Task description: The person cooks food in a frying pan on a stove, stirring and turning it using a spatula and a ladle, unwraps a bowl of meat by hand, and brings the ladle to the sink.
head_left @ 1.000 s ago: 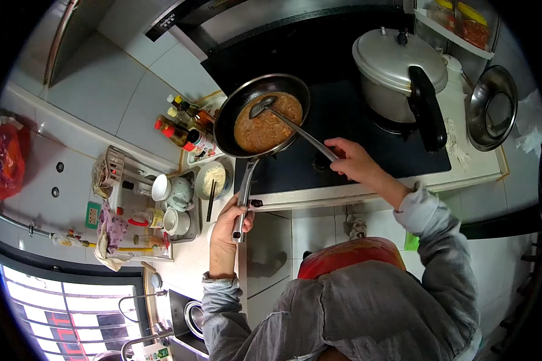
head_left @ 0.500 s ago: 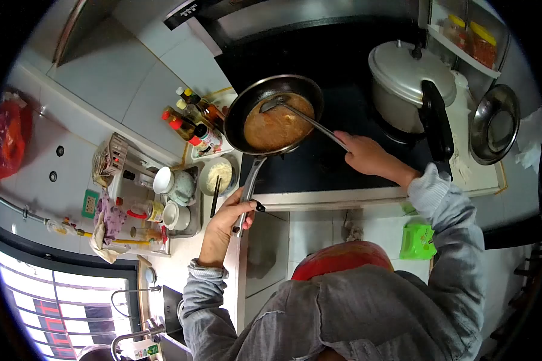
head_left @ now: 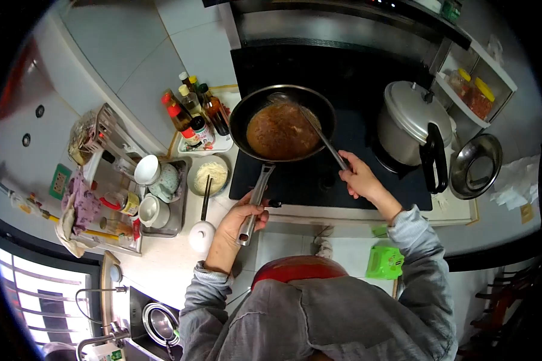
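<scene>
Black pan (head_left: 240, 122) held by 1 hand (head_left: 237, 221) (left).

Pan (head_left: 239, 121) left of pressure cooker (head_left: 400, 135)

Single head-worn view, forward and down

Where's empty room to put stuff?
The pale flat counter is bare between the grey metal dish tray and dark rectangular sink. Black smooth cooktop shows bare between the round black frying pan and silver metal pressure cooker. Crowded: the white bottle tray.
</scene>
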Demonstrator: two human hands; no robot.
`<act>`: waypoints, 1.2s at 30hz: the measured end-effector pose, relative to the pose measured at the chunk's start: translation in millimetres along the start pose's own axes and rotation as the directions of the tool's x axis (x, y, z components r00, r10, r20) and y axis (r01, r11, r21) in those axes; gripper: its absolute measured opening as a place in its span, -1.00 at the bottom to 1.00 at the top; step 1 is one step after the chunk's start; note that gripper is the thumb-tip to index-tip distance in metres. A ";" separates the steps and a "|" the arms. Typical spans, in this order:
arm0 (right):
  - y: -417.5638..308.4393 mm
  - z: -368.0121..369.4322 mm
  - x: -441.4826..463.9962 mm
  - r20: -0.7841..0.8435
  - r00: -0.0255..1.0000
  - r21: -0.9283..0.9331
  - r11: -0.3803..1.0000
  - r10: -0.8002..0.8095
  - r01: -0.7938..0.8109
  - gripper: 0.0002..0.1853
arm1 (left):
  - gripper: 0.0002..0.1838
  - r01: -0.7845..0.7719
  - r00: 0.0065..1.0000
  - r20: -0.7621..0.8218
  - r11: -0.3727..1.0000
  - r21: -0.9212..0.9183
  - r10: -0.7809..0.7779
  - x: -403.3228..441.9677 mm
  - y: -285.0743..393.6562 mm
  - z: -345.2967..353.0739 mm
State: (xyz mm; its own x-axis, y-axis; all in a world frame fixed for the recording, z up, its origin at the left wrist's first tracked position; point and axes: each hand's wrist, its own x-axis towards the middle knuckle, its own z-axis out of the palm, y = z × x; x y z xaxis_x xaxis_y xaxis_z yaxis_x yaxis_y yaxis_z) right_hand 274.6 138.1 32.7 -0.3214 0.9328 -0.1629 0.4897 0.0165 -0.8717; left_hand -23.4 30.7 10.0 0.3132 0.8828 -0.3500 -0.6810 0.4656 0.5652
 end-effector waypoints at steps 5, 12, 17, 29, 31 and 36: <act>29.2 21.2 21.7 0.055 0.960 0.140 0.954 -0.275 0.265 -0.37 | -0.67 -0.009 0.989 0.145 0.998 -0.065 0.019 -4.0 -0.5 -1.5; -35.6 58.2 3.3 0.111 0.982 0.266 0.948 0.150 -0.175 -0.28 | -0.56 -0.032 0.991 0.125 0.996 -0.084 0.042 -0.4 -2.2 -3.2; -42.0 67.7 -6.5 0.124 0.983 0.272 0.948 0.133 -0.163 -0.29 | -0.47 -0.047 0.995 0.091 0.997 -0.053 0.052 1.5 -4.1 -7.7; -37.0 88.8 -24.8 -0.256 0.962 0.321 0.947 0.093 -0.006 -0.34 | -0.51 -0.032 0.995 0.097 0.998 -0.061 0.038 -4.0 3.5 -7.5; -29.0 97.8 -24.2 -0.268 0.954 0.405 0.914 0.135 -0.015 -0.33 | -0.47 -0.028 0.996 0.085 0.998 -0.052 0.032 -4.4 5.7 -7.5; -43.3 100.2 -24.5 -0.177 0.959 0.579 0.811 0.220 -0.079 -0.33 | -0.55 -0.033 0.998 0.050 0.996 -0.086 0.037 -0.9 0.2 -9.1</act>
State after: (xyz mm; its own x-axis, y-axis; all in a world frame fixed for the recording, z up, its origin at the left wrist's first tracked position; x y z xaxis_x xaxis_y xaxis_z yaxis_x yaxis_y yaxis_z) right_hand 180.1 78.5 28.1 -0.0572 0.9622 -0.2661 -0.0465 -0.2688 -0.9621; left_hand -29.8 29.5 3.7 0.3201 0.9016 -0.2908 -0.7455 0.4292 0.5100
